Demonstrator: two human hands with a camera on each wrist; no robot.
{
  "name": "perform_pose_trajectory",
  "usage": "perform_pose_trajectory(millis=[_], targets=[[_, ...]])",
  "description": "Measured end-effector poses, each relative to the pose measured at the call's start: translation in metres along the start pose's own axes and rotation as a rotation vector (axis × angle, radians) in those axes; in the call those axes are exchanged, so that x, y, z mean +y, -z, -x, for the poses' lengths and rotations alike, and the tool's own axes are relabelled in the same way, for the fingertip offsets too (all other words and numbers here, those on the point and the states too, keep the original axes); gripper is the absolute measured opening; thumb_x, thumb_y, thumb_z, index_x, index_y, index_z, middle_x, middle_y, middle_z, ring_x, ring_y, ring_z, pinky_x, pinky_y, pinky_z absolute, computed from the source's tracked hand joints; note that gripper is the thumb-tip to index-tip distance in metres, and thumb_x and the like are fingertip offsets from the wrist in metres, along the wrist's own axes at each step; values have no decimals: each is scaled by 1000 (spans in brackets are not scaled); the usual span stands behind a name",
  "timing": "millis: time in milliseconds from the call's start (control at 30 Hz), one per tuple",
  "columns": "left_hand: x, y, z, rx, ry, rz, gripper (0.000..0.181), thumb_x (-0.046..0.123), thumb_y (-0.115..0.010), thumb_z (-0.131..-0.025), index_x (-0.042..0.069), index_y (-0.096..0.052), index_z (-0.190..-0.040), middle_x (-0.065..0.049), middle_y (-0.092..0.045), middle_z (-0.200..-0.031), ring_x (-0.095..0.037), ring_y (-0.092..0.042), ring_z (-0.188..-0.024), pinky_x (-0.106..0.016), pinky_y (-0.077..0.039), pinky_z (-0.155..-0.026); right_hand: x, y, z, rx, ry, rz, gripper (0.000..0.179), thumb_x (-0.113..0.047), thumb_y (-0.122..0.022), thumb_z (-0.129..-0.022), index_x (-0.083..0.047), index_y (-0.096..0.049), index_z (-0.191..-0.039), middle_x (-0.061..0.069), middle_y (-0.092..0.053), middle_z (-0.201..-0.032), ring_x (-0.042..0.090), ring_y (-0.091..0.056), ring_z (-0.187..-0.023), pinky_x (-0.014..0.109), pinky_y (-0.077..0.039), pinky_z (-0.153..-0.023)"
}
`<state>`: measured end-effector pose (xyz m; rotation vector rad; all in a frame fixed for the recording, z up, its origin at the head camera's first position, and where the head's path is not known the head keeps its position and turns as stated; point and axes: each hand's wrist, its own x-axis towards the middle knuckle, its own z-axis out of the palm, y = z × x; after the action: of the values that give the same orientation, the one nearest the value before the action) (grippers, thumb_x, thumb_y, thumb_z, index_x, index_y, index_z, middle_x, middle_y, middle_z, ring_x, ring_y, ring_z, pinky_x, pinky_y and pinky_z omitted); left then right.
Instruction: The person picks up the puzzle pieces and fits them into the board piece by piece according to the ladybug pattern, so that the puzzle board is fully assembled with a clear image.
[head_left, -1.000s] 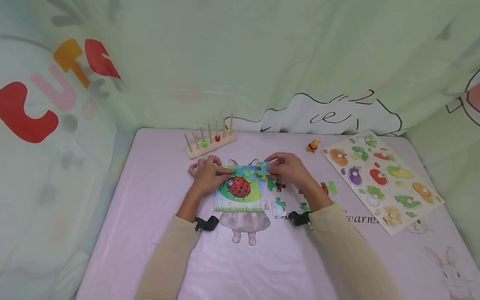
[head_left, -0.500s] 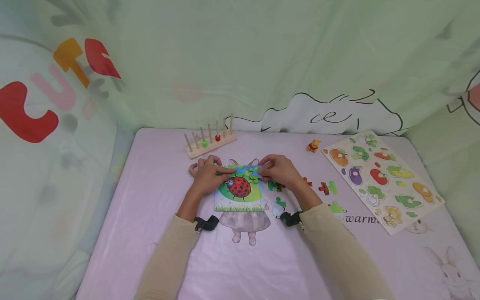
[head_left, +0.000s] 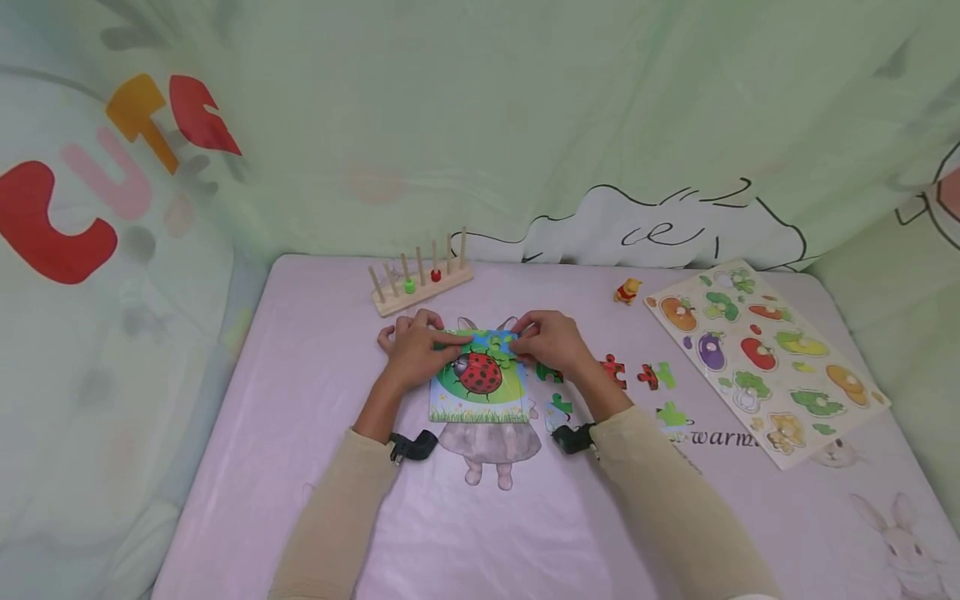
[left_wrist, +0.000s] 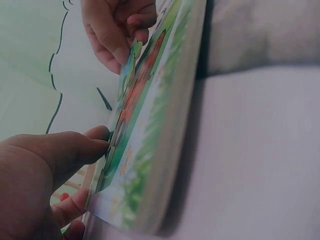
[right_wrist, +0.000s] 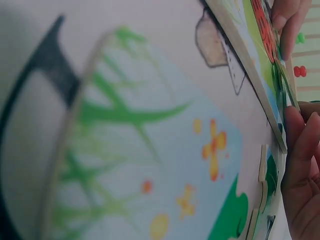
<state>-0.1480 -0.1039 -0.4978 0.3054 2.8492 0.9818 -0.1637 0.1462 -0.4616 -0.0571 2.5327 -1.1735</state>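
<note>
Okay, we pinch 1 leafy piece in our right hand at the far-right corner of the ladybug board, on the worktop; our left hand grips the far-left corner. Probably best we level its tabs, then press evenly.

Soft, even light covers the table — the wrist views look dimmer, the closest puzzle piece blurred.
</note>
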Motion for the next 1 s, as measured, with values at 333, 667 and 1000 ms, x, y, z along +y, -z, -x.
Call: perform_pose_trajectory(millis=[333,667,1000], targets=[[-2,-1,-1,10,6,11,21,36,-72,-93,39,-79,-112,-1,-51,-114,-34,-37,-108,-68,-6,-105,-5,-3,-1,12,-16,31,21,-20,-77,-87,-8,-71,-104,1,-69,-70,14,-61,-62,28,-47,-60],[0,0,-2,-11,19,-6,21,38,-72,-94,41,-78,-114,0,-51,-116,-33,-37,-110,-67,-7,-105,-10,-3,1,29,-3,83,17,-17,-76,-85,-8,-73,-99,0,-65,-62,14,-57,-56,29,-43,-58],[0,-1,-1,-8,18,-4,22,37,-73,-93,39,-78,-114,-1,-51,-115,-33,-37,-109,-68,-6,-105,-9,-5,1,68,-36,92,19,-23,-83,-85,-10,-75,-96,2,-71,-72,14,-61,-61,27,-45,-57]])
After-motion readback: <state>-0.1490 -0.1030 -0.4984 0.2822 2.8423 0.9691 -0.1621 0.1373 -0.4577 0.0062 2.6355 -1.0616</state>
